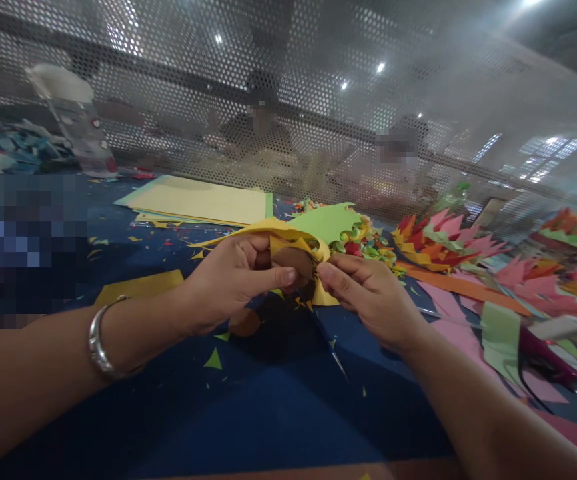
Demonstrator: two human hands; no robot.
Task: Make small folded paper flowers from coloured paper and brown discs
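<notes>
My left hand (238, 277) and my right hand (368, 293) meet in the middle above the blue table (268, 413). Both pinch a yellow paper piece (295, 241) with jagged cut edges and a brown round paper part (295, 261) at its centre. The left thumb lies across the brown part and the right fingertips grip the yellow edge from the right. A silver bangle (99, 339) circles my left wrist. A brown paper disc (245, 323) lies on the table just under my left hand.
A stack of pale yellow and green sheets (203, 200) lies behind. Cut coloured paper flowers and strips (443, 247) pile up at the right. A yellow sheet (138, 285) lies at the left. Behind a perforated screen (318, 100) sit two other people. Small scraps dot the table.
</notes>
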